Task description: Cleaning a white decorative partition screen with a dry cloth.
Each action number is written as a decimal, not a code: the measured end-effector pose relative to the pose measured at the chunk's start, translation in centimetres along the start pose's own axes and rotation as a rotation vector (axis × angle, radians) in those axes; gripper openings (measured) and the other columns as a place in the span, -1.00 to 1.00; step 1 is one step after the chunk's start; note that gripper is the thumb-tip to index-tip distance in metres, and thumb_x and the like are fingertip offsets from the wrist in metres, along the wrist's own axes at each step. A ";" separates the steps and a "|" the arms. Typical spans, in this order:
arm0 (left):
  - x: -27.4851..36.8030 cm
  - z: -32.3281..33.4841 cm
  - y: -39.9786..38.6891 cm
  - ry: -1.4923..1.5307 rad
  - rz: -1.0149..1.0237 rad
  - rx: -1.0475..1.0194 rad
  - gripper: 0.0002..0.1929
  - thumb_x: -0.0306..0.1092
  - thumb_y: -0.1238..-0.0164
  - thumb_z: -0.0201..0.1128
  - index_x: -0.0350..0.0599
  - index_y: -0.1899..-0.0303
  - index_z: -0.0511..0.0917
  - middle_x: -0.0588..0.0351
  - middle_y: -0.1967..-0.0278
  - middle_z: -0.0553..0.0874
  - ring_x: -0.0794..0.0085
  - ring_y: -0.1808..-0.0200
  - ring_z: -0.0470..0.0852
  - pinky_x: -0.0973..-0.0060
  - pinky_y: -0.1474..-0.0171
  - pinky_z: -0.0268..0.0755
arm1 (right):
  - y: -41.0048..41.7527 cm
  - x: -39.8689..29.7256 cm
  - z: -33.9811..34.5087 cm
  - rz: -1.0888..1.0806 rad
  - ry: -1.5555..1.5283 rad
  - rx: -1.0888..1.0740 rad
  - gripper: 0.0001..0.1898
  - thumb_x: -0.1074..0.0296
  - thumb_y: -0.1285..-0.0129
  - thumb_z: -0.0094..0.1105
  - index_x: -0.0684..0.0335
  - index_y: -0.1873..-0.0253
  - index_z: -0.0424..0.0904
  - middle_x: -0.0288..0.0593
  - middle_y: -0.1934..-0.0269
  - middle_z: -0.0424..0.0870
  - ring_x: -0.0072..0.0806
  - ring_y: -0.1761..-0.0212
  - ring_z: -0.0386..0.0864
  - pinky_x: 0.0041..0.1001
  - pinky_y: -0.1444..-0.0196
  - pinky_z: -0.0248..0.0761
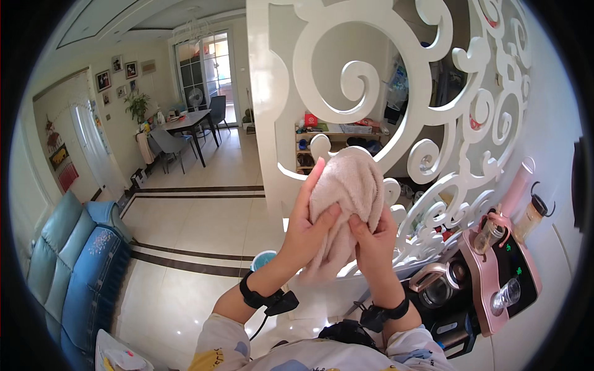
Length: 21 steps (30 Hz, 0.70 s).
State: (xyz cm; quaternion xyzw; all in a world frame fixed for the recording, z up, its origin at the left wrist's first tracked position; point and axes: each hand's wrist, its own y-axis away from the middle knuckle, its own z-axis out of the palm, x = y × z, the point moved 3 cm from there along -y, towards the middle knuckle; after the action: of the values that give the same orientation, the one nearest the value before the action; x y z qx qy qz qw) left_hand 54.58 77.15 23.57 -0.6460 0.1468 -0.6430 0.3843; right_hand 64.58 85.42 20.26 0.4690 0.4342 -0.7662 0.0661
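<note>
Both my hands hold a bunched, pale pink-beige plush cloth [350, 185] up in front of me. My left hand [308, 227] wraps its left side, with the thumb pressed on the near face and a finger stretched up along the edge. On the lower right of the cloth, my right hand [375, 239] pinches a fold between thumb and fingers. The cloth's lower end hangs down between my wrists, slightly blurred. Just behind it stands a white carved scrollwork partition [320, 88]; whether the cloth touches it I cannot tell.
To the right, a pink and black water dispenser [485, 287] carries bottles and a clear cup [506, 294]. A glass kettle [436, 290] stands beside it. A blue sofa [88, 278] lines the left side. Behind my left forearm is a teal-rimmed bucket [262, 259]. A dining table [188, 119] stands far back.
</note>
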 end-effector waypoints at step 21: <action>-1.9 -12.6 -3.7 -0.541 0.287 0.213 -0.42 -0.04 -0.59 -0.30 -0.27 -0.43 0.06 -0.02 -0.45 0.14 0.32 -0.49 0.02 0.40 -0.47 -0.22 | -18.7 -15.8 9.4 -1.510 0.949 0.479 -0.62 0.45 -0.24 0.19 0.31 -0.16 0.50 -0.06 -0.05 0.60 -0.15 -0.03 0.59 -0.29 -0.21 0.34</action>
State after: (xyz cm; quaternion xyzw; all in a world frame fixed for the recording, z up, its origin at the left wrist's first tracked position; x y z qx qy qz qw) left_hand 41.31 76.98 23.24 -0.7224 0.0609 -0.3991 0.5614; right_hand 57.55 85.24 45.58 0.3275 0.4363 -0.4030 -0.7349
